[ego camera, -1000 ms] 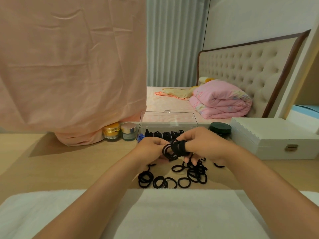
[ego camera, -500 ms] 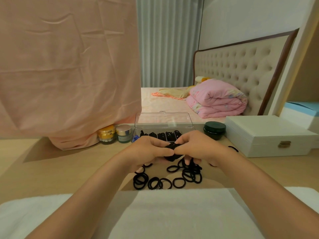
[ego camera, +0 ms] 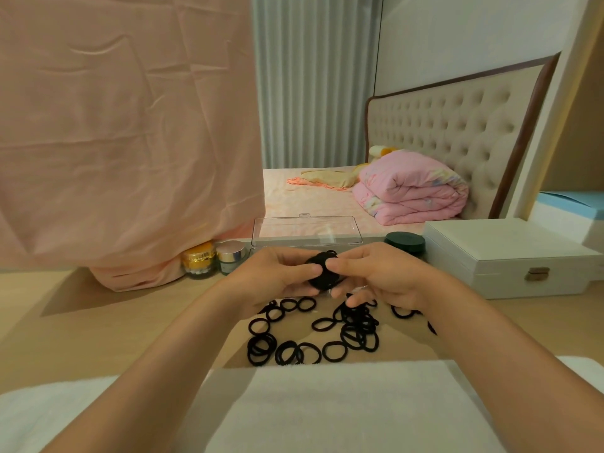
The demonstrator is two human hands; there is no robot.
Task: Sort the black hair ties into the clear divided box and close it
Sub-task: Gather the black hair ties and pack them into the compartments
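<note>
A bunch of black hair ties (ego camera: 322,277) sits pressed together between my two hands above the wooden table (ego camera: 130,325). My left hand (ego camera: 274,276) grips the bunch from the left with thumb on top. My right hand (ego camera: 376,273) pinches it from the right. Several loose black hair ties (ego camera: 313,335) lie scattered on the table below. The clear divided box (ego camera: 307,228) stands just behind my hands with its lid upright; its tray is mostly hidden by my hands.
A gold jar (ego camera: 198,263) and a silver-lidded jar (ego camera: 231,256) stand left of the box under a hanging pink cloth (ego camera: 124,142). A dark round tin (ego camera: 405,242) and a white case (ego camera: 503,259) are to the right. White towel (ego camera: 327,407) lies nearest me.
My hands have come together and squeezed the loose loops on my fingers into one tight bunch. The view has tilted down slightly.
</note>
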